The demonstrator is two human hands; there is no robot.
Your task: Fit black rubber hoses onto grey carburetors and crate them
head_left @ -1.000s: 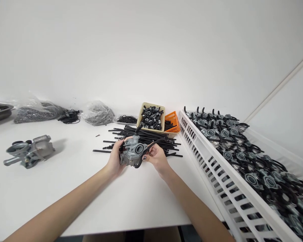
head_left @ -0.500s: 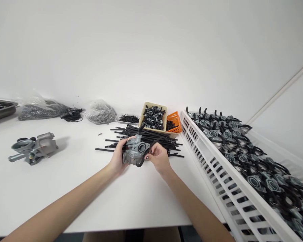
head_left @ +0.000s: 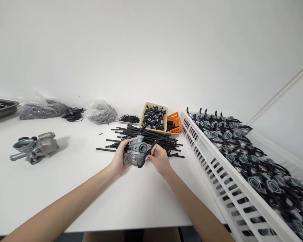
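In the middle of the head view a grey metal carburetor point(head_left: 135, 153) is held above the white table, its round bore facing me. My left hand point(head_left: 119, 158) is wrapped round its left side. A black rubber hose point(head_left: 144, 161) curves from the carburetor's bottom up along its right side. My right hand point(head_left: 158, 158) pinches this hose between thumb and fingers close to the carburetor. Behind the hands lies a pile of black hoses point(head_left: 151, 136). A second carburetor point(head_left: 35, 148) rests on the table at the left.
A white slotted crate point(head_left: 217, 171) packed with carburetors stands at the right. Along the wall are a cream basket point(head_left: 140, 125) of small parts, an orange basket point(head_left: 176, 117), plastic bags point(head_left: 101, 112) of parts, black cords point(head_left: 73, 114) and a metal tray point(head_left: 5, 112).
The carburetor has tilted and shifted very slightly between my hands. The right fingers keep their pinch on the hose, with only a small shift of grip.
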